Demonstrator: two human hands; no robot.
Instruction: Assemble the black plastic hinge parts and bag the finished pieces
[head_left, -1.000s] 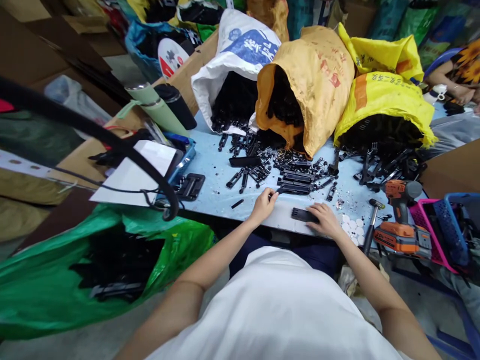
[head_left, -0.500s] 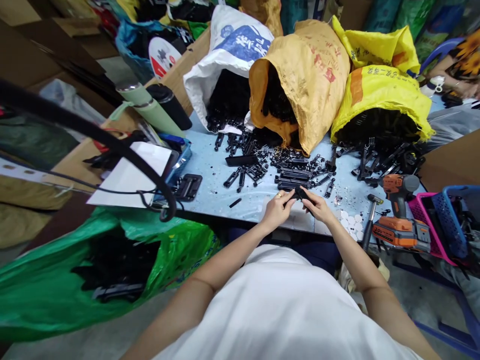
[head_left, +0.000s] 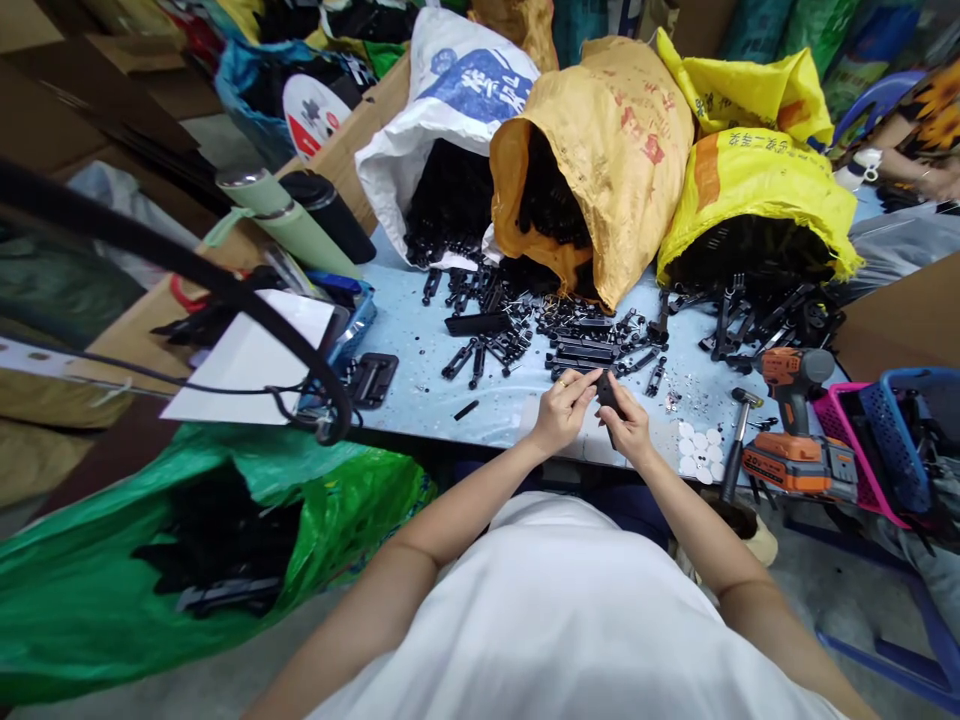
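Observation:
Over the front edge of the table, my right hand (head_left: 630, 425) grips a long black plastic part (head_left: 607, 395), held tilted with its flat face towards me. My left hand (head_left: 559, 412) is at the part's upper left edge, thumb and fingers pinched together; whatever may be between those fingertips is too small to make out. Just beyond my hands lies a row of black plastic bars (head_left: 581, 352), stacked side by side. Loose screws and small black fittings (head_left: 514, 345) are scattered to the left of that row.
A white sack (head_left: 457, 110), an orange sack (head_left: 600, 150) and a yellow sack (head_left: 765, 190) spill black parts at the back. On the right are a hammer (head_left: 739, 440), cordless drill (head_left: 799, 430) and white discs (head_left: 699, 455). A green bag (head_left: 367, 500) hangs at left; a black cable (head_left: 187, 262) crosses there.
The black part has turned more upright in my right hand, showing its flat face. My left hand has loosened its wrap and now pinches at the part's upper edge. The view has shifted slightly.

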